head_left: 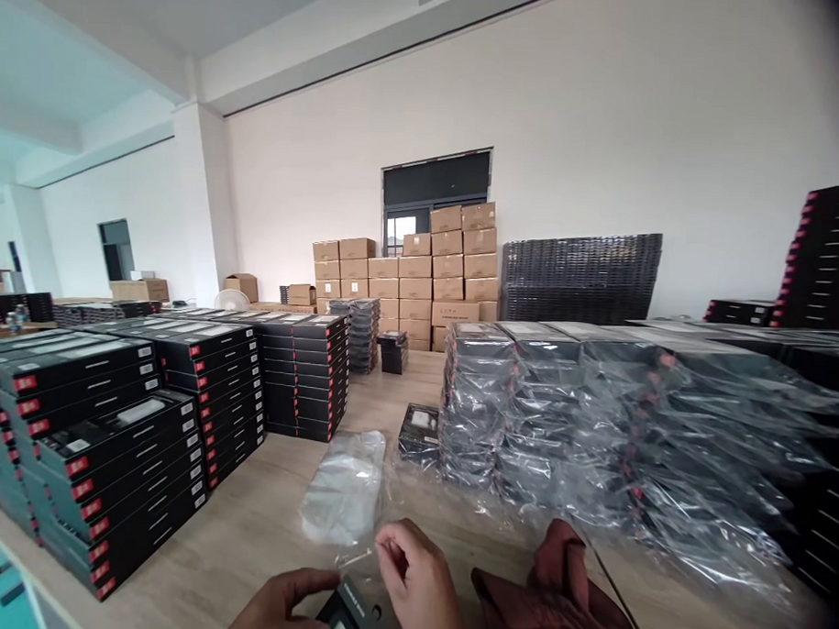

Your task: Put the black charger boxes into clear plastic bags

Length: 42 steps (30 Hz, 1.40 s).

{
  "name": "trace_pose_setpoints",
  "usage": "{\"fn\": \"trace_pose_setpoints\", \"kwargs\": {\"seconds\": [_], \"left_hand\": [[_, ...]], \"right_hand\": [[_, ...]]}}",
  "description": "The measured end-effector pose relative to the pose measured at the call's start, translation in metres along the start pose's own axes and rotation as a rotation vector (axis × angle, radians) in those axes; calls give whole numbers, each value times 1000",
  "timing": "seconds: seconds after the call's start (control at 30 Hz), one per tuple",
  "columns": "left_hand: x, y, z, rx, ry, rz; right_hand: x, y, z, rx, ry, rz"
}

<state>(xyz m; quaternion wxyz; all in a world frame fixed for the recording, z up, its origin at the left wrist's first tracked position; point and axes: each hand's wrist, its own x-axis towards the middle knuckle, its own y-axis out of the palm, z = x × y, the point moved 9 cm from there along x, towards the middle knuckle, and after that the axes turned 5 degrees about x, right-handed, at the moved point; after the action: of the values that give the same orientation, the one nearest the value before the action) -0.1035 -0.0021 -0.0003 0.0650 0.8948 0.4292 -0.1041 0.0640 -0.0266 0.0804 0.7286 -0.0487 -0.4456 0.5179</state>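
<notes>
At the bottom edge, my left hand [282,608] grips the corner of a flat black box [359,617] with pale lettering and a light panel, its lower part cut off by the frame. Just right of it, my right hand [418,581] is closed in a curl above the box's upper edge. What its fingertips pinch, if anything, is too small to make out. Beyond both hands lies a pile of clear plastic bags [345,486] on the wooden table [247,519]. A dark red cloth [554,594] rests crumpled to the right.
Stacked black boxes with red corners [139,470] stand at the left. Plastic-wrapped box stacks [559,429] fill the right, with a single wrapped box [419,434] beside them. Brown cartons [413,287] are piled against the back wall, near a fan [232,300].
</notes>
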Motion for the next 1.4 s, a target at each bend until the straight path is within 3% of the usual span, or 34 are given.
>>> {"fn": "trace_pose_setpoints", "kwargs": {"seconds": [0.13, 0.37, 0.43, 0.57, 0.67, 0.77, 0.9, 1.0, 1.2, 1.4], "left_hand": [[7, -10, -8, 115, 170, -95], [14, -29, 8, 70, 190, -250], [13, -28, 3, 62, 223, -253], [10, -14, -11, 84, 204, -149], [5, -9, -21, 160, 170, -112], [3, -9, -27, 234, 188, -113], [6, -12, -23, 242, 182, -134], [10, -14, -18, 212, 177, -150], [10, -24, -19, 60, 225, -213], [6, -32, -21, 49, 214, -312]], "right_hand": [[0, 5, 9, 7, -57, 67], [-3, 12, 19, -71, -119, 154], [-5, 15, 24, -121, -162, 192], [-6, 16, 32, -195, -226, 217], [-3, 11, 20, -262, -142, 144], [-3, 2, -11, -273, 89, 45], [-6, 5, -49, 15, 330, 8], [-5, 4, -53, 171, 342, -34], [-3, 4, -36, -45, 209, 43], [-2, 16, -33, 15, 182, 76]]}}
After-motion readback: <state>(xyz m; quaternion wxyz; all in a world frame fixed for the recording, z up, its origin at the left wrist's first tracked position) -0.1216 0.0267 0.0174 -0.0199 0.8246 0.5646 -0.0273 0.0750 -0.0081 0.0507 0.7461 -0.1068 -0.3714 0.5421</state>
